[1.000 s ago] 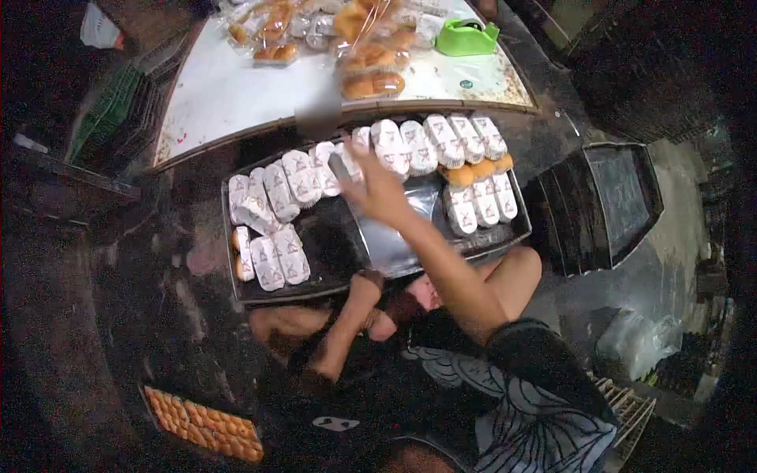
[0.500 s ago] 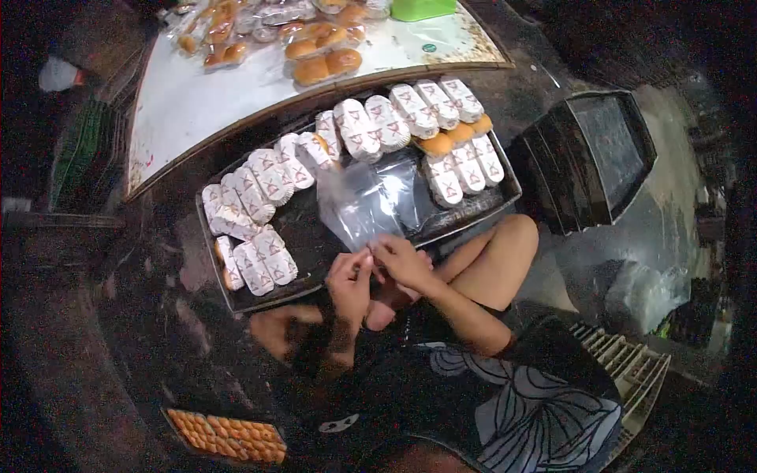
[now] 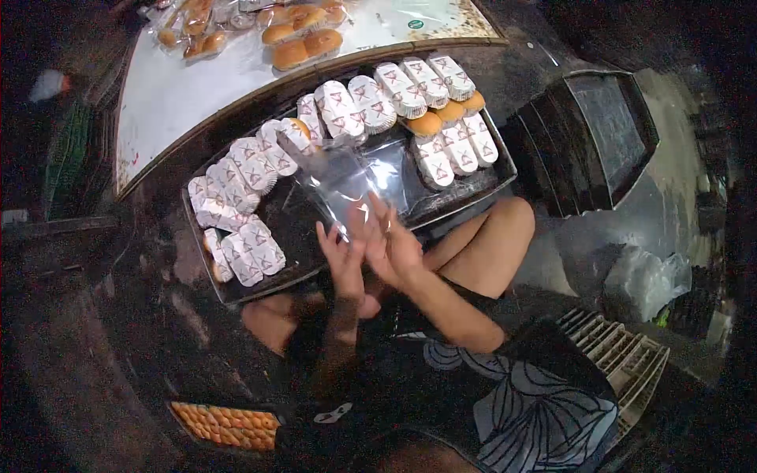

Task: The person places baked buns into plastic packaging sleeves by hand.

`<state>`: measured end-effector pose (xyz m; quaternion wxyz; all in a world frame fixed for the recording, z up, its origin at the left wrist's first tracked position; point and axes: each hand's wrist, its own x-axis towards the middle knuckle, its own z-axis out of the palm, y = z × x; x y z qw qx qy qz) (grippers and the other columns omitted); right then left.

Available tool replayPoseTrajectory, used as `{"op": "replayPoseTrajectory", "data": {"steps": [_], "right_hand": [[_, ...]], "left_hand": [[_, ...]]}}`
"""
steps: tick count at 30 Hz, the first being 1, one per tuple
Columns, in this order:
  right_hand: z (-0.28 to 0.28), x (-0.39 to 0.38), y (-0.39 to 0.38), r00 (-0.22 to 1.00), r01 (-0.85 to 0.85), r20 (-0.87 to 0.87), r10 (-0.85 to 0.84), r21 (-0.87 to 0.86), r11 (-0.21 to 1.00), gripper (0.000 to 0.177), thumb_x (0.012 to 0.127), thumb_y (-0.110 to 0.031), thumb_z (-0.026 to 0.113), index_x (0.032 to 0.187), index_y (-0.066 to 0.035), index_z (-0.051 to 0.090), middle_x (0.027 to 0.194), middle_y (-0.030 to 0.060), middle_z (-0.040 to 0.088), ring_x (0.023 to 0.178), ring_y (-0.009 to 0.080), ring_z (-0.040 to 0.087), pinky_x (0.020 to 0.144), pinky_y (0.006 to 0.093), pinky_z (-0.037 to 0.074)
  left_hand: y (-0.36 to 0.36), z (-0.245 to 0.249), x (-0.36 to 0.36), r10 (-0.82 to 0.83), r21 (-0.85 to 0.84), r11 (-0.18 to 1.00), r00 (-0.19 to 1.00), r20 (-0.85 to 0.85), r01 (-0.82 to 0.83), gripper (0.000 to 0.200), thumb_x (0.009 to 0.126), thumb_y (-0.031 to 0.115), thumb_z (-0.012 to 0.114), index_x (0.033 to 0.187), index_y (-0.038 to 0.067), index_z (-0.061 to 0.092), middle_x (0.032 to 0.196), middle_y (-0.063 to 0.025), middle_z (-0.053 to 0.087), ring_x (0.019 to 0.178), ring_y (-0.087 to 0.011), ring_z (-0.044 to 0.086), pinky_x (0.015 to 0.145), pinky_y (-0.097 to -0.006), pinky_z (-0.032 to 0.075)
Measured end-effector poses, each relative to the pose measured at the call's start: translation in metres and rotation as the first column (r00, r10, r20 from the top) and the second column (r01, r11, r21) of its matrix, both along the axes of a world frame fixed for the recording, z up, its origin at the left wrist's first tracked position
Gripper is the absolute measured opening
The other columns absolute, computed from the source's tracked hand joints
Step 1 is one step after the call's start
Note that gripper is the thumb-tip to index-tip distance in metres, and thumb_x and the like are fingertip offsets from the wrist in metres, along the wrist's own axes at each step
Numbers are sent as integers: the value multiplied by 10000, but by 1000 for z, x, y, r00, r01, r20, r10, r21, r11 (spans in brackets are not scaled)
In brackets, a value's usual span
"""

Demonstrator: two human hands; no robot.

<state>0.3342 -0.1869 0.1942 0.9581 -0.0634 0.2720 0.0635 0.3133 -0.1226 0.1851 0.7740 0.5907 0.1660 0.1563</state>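
A clear plastic bag [image 3: 335, 177] lies spread over the middle of a dark metal tray [image 3: 296, 229], its mouth end toward me. My right hand [image 3: 394, 248] reaches over the bag's near end with fingers stretched out, and the plastic overlaps its fingertips. Beside it, my left hand [image 3: 343, 260] is open at the bag's near left corner, fingers apart and pointing up. Buns in white printed paper [image 3: 339, 109] line the tray's far side. More paper-wrapped buns [image 3: 254, 251] sit at its left end, and another wrapped group [image 3: 456, 150] at its right, with bare golden bun tops [image 3: 426, 124] showing between.
Beyond the tray stands a white table [image 3: 181, 102] bearing bagged buns [image 3: 307, 47]. Stacked dark trays [image 3: 607, 142] stand at the right, near a bundle of clear plastic [image 3: 648, 280]. A tray of golden buns [image 3: 225, 426] lies lower left; a slatted crate [image 3: 615, 355] is lower right.
Both hands have parted from their pinch at the bag's near end and opened. The right hand has moved forward over the bag. The view has shifted slightly.
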Motion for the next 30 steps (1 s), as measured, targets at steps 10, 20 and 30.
{"op": "replayPoseTrajectory", "data": {"steps": [10,20,30], "right_hand": [[-139,109,-162,762,-116,-636,123,-320,-940,622,659,-352,640,1077,57,428,932,196,551,854,357,540,732,405,442],[-182,63,-169,611,-89,-126,781,-992,-91,290,751,-234,484,910,4,528,821,83,555,723,229,533,833,366,375],[-66,48,-106,633,-513,-111,766,-801,308,470,815,-337,499,1133,4,437,1026,127,548,896,205,565,749,319,483]], "left_hand": [[86,-20,13,-61,-693,719,987,-148,-59,300,847,199,475,1104,46,470,917,-74,541,867,-196,523,816,-415,429],[113,-26,4,-74,-741,671,994,-77,-8,363,831,180,428,1166,44,389,995,-99,504,942,-229,497,858,-455,417],[125,-28,-7,-9,-812,583,1000,-2,3,399,826,237,414,1153,10,401,998,-119,518,954,-281,504,886,-482,384]]}}
